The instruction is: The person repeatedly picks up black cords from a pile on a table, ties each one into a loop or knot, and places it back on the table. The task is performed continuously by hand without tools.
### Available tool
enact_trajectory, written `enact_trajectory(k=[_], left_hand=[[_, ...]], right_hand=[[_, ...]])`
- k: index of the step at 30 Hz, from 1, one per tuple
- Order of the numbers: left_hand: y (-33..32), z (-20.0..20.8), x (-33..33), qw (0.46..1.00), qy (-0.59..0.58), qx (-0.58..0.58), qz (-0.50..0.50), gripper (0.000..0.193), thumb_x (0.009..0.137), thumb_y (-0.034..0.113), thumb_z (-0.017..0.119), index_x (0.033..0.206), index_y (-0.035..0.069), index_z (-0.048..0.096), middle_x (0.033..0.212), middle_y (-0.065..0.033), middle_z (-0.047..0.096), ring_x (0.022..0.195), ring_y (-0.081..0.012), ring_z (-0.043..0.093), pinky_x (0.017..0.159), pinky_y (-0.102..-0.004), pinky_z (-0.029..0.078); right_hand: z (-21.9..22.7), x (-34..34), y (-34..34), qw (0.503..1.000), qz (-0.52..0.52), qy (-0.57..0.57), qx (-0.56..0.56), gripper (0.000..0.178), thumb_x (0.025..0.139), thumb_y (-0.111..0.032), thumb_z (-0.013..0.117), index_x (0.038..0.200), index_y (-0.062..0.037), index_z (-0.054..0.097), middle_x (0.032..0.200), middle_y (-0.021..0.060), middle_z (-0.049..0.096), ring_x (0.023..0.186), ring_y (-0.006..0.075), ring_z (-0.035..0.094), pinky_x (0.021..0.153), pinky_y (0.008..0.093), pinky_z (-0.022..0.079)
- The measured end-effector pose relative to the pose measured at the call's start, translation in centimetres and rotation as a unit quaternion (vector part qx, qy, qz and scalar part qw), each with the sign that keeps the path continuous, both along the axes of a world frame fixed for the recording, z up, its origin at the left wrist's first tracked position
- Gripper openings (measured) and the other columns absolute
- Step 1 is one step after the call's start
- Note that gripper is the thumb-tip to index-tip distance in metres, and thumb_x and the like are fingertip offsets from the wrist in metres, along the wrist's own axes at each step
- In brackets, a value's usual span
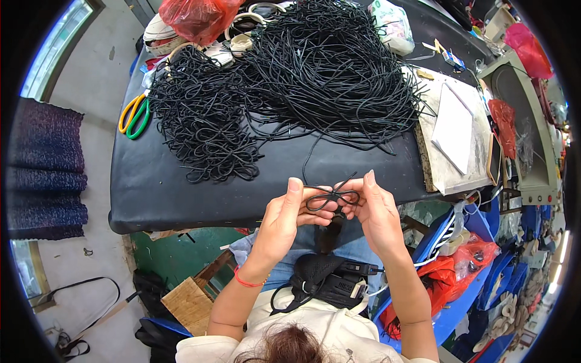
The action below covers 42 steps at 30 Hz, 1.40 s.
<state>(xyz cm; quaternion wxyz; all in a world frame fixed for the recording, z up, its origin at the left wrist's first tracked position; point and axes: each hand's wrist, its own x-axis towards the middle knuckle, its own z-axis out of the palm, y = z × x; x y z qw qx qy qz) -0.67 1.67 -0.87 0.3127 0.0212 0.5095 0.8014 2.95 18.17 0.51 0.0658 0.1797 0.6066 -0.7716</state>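
Observation:
Between my hands, in front of the table edge, is a black cord bow [332, 196] with loops to both sides and loose ends, one trailing up toward the table. My left hand [279, 219] holds its left loop on bent fingers, thumb pointing up. On the other side my right hand [379, 219] supports the right loop with curled fingers, its thumb also raised. A heap of similar looped black cords [203, 121] lies on the table to the left. Behind and to the right spreads a larger pile of long loose black cords [333, 78].
The black-covered table [181, 209] carries scissors [138, 115] with yellow and green handles at left. At right lies a board [426, 160] with white paper [454, 130]. A blue bin [466, 284] with red bags stands by my right arm, a wooden stool [189, 305] lower left.

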Motion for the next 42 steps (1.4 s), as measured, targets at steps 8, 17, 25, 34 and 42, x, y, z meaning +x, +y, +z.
enact_trajectory(k=[8,17,25,34,42], left_hand=[[0.5,-0.6,0.5,0.999,0.019,-0.019,0.02,0.034,0.094,0.026,0.046,0.109,-0.003,0.056,0.09,-0.0136,0.064,0.078,-0.0141,0.062,0.07,-0.0263,0.052],[0.6,-0.9,0.8,0.999,0.028,-0.017,0.041,0.025,0.087,0.01,0.057,0.109,-0.002,0.058,0.088,-0.011,0.065,0.077,-0.0121,0.061,0.07,-0.0251,0.051],[0.1,-0.7,0.3,0.995,-0.077,0.058,0.011,0.072,0.093,0.054,0.018,0.108,-0.005,0.055,0.09,-0.0151,0.064,0.08,-0.0197,0.063,0.074,-0.0305,0.051],[-0.1,0.0,0.1,0.997,-0.001,-0.063,0.05,0.044,0.095,0.033,0.036,0.1,-0.004,0.058,0.087,-0.0139,0.063,0.078,-0.0183,0.062,0.073,-0.0283,0.05],[-5.5,0.3,-8.2,0.545,0.502,-0.585,0.329,0.014,0.084,0.01,0.058,0.095,0.003,0.063,0.091,-0.01,0.059,0.087,-0.0266,0.053,0.078,-0.0356,0.041]], right_hand=[[-0.3,0.4,-0.3,0.999,0.004,0.019,0.037,0.038,0.094,-0.036,0.044,0.096,-0.0015,0.06,0.079,0.0023,0.057,0.07,0.0061,0.05,0.063,0.0203,0.041],[-0.1,0.4,-1.0,0.995,0.012,0.04,0.092,0.026,0.091,-0.026,0.052,0.098,-0.0023,0.059,0.081,0.0002,0.058,0.071,0.0052,0.051,0.063,0.0199,0.041],[-0.5,0.1,-0.8,0.997,0.003,0.026,0.073,0.04,0.095,-0.037,0.041,0.1,-0.0023,0.06,0.082,0.0006,0.058,0.072,0.0047,0.051,0.063,0.0191,0.041],[-0.7,-0.2,-1.0,0.998,0.002,0.029,0.048,0.044,0.095,-0.039,0.038,0.099,-0.0006,0.061,0.08,0.0023,0.058,0.069,0.0061,0.05,0.062,0.0202,0.041],[-2.6,-5.9,1.4,0.768,-0.008,0.307,0.562,0.012,0.077,-0.006,0.062,0.088,-0.0021,0.062,0.083,0.0086,0.056,0.075,0.0238,0.055,0.066,0.0323,0.044]])
